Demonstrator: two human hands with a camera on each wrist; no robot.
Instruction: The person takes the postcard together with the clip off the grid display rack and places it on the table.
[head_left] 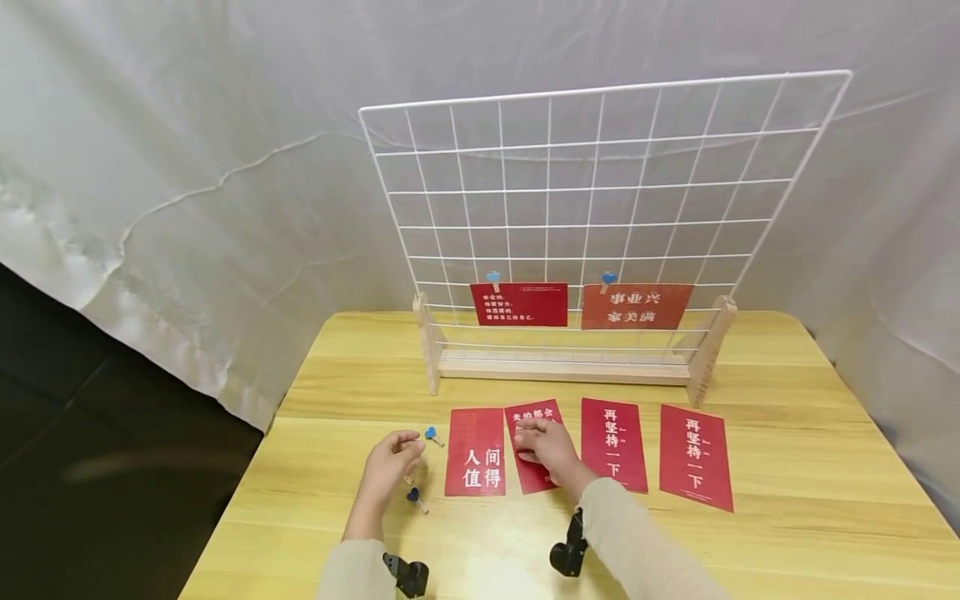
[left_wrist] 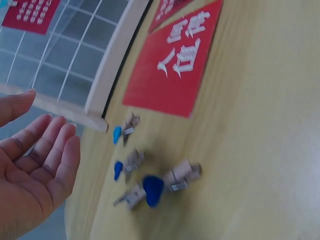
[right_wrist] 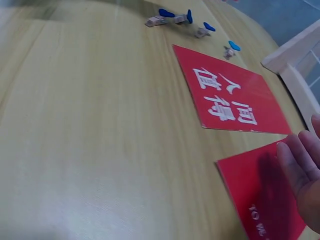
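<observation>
My left hand point(head_left: 392, 463) holds nothing, its fingers loosely bent in the left wrist view. Beside it on the table lie several small wooden clothespins with blue hearts, among them a light blue one point(head_left: 431, 434) and a dark blue one point(head_left: 414, 495). My right hand point(head_left: 550, 450) is over a red card point(head_left: 534, 477) with white lettering and covers part of it; its fingers are extended in the right wrist view. Left of that card lies another red card point(head_left: 475, 450). Two more red cards, a nearer one point(head_left: 613, 446) and a farther one point(head_left: 696, 457), lie to the right.
Behind the cards stands a white wire grid point(head_left: 577, 192) on a wooden base point(head_left: 562, 369). A dark red card point(head_left: 525, 305) and a lighter red card point(head_left: 637, 307) hang on it from blue-heart clothespins. A pale curtain point(head_left: 247, 150) surrounds the wooden table point(head_left: 330, 417).
</observation>
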